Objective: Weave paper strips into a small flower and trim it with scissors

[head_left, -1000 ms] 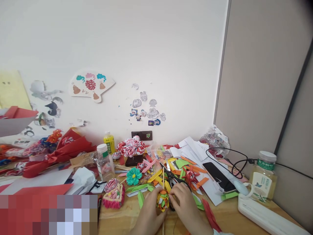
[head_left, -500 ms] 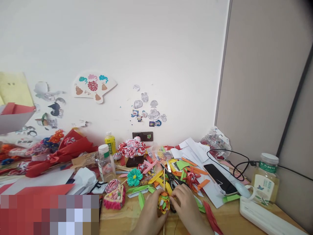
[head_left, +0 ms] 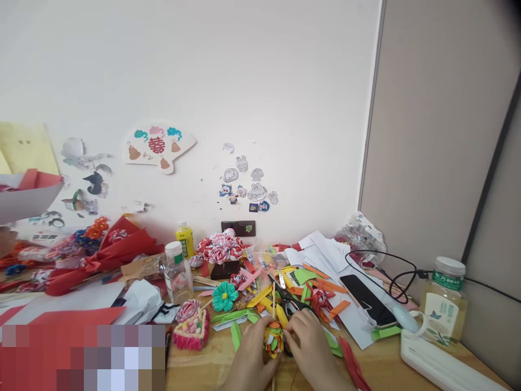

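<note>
Low in the middle of the view, a paper flower [head_left: 273, 339] of yellow, orange and green folded strips is between my hands. A thin wooden stick [head_left: 274, 300] shows above it and continues below. My left hand [head_left: 253, 350] is closed round the flower's left side, thumb at its lower edge. At its right side, my right hand [head_left: 306, 339] has its fingers bent together against the petals; what the fingertips pinch, if anything, is hidden. Black-handled scissors [head_left: 290, 302] lie just beyond my right hand, partly covered by it.
Green strips [head_left: 235, 335] and orange strips [head_left: 338, 308] of paper litter the table around my hands. A teal flower [head_left: 224, 296] and a pink-fringed heart box [head_left: 191, 328] lie to the left. Rightward are a phone [head_left: 368, 298], a cable and a large bottle [head_left: 443, 301].
The camera view has shifted very slightly. Both hands stay at the paper flower, which appears turned a little between the fingers.
</note>
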Tool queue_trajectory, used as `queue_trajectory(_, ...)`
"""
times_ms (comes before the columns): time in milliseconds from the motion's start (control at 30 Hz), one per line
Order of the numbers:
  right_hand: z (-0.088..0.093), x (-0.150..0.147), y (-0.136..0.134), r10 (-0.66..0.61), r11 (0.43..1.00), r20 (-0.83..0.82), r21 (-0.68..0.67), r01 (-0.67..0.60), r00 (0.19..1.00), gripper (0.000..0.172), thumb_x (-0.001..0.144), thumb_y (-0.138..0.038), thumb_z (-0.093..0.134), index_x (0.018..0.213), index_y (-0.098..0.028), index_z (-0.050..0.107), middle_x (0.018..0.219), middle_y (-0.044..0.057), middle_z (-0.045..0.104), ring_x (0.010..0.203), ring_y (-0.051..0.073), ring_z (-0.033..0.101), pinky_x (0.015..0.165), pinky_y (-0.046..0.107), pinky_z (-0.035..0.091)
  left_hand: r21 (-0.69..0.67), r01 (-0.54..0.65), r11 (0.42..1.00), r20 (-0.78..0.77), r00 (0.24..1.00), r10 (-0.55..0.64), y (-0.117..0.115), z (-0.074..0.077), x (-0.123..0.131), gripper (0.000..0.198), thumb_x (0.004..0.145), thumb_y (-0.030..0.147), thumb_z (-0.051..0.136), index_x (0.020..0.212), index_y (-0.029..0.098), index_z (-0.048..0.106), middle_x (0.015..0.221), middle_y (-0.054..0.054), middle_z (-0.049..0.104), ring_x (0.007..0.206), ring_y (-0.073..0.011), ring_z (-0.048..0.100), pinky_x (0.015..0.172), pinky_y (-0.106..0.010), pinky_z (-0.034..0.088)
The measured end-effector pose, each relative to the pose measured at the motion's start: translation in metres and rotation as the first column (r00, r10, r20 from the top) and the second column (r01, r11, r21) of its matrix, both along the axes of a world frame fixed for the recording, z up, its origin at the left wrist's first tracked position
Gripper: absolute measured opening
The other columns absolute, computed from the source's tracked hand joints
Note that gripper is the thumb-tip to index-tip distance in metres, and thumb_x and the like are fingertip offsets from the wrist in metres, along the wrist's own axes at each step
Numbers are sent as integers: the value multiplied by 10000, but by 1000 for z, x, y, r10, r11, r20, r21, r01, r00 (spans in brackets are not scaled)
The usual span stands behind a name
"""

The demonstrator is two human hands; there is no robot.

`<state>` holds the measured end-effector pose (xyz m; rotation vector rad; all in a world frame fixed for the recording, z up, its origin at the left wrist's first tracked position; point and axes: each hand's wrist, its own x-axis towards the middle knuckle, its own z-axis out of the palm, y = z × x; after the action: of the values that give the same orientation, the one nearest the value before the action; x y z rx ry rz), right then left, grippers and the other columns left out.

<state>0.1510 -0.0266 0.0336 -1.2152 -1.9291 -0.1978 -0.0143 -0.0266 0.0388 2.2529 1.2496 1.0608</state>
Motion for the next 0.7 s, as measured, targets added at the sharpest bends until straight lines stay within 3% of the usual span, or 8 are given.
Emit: queue_trajectory(700,2,0,-1,22,1000,13,13,-22,1000,197,756,-28,514,666,-185,437,718,4,499,693,187,456,620,292,311,5,1,1000,1,1000,-1,0,-1,1,509,643,53,544,1137,166,507,1100,-119,623,1030,-262,552,902,-386,449)
